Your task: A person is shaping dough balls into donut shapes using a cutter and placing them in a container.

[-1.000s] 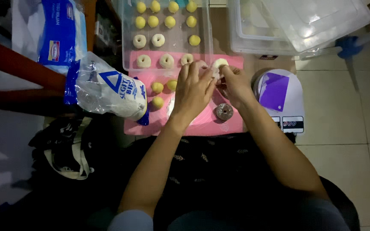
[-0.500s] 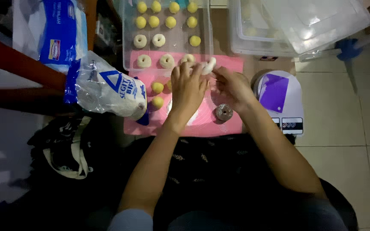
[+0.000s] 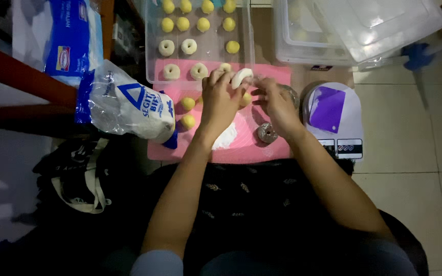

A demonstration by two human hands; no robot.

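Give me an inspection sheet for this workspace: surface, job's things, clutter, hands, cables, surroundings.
Surface: pink mat on the floor, with a patch of white flour.
Job's things: pale dough piece held up over the mat; yellow dough balls on the mat; clear tray with ring-shaped and yellow pieces.
Clutter: flour bag lying on the mat's left edge; small round cutter; scale with a purple scraper.
Hands: left hand holds the dough piece; right hand close beside it, contact unclear.
Cables: nothing seen.
Surroundings: tiled floor; clear bin with loose lid; dark bag.
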